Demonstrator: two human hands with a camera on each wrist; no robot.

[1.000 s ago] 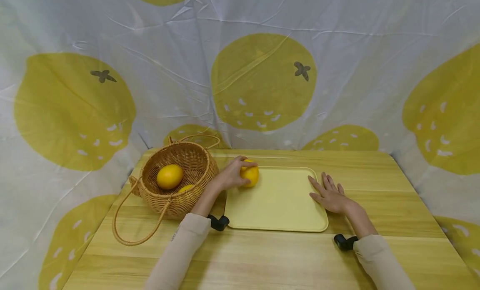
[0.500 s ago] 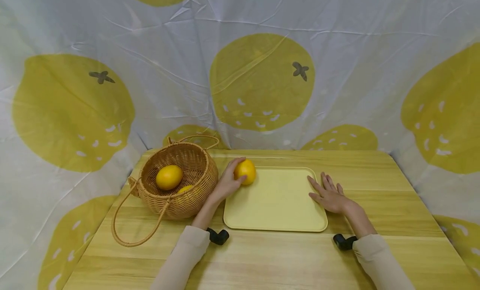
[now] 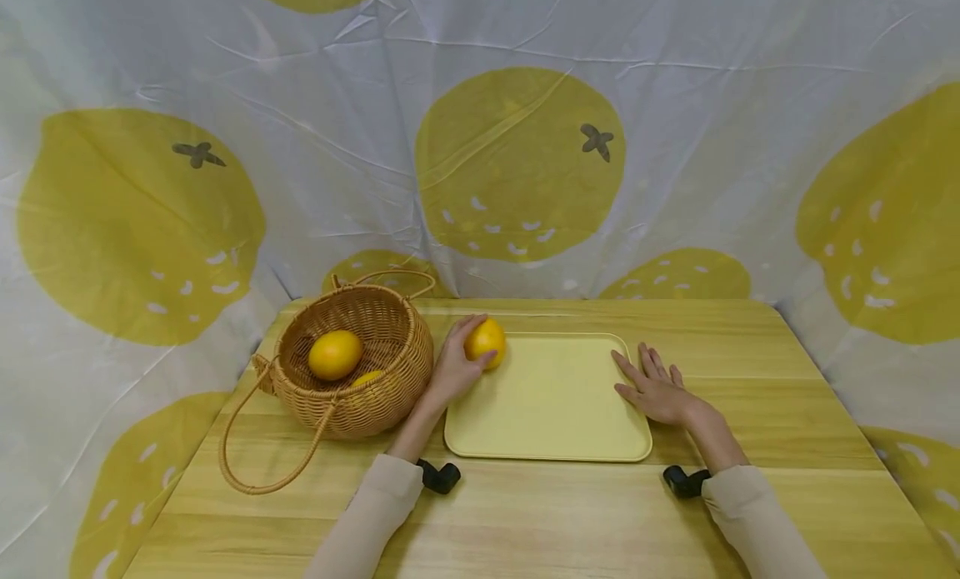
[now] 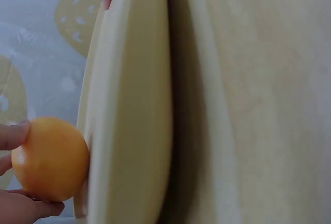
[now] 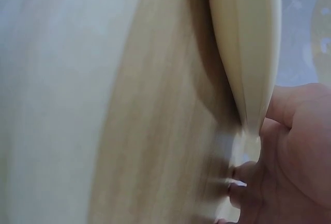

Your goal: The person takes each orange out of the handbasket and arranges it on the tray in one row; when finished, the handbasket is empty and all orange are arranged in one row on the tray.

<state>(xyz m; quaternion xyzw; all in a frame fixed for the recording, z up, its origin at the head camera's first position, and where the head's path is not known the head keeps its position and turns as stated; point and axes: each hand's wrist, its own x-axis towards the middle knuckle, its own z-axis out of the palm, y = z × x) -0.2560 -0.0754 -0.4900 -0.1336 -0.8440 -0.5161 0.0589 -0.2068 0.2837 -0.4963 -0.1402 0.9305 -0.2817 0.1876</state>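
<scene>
At the back left corner of the pale yellow tray [image 3: 555, 404], my left hand [image 3: 459, 366] holds an orange [image 3: 487, 343] from its left side. The left wrist view has the orange [image 4: 54, 159] between the thumb below and the fingers above, right at the tray rim. My right hand [image 3: 656, 393] lies with spread, fairly straight fingers at the tray's right edge, its thumb and a finger over the rim. In the right wrist view the tray edge [image 5: 253, 53] meets that hand [image 5: 305, 157] near the thumb.
Left of the tray stands a wicker basket [image 3: 408, 379] with two oranges inside; the larger visible one [image 3: 335, 355] sits on the left. One looped handle [image 3: 258, 487] droops onto the wooden table [image 3: 540, 521]. A lemon-print cloth [image 3: 675, 187] hangs behind.
The left hand's fingers have shifted from over the orange to its left side, and the orange sits slightly farther left. The right hand and tray have stayed in place.
</scene>
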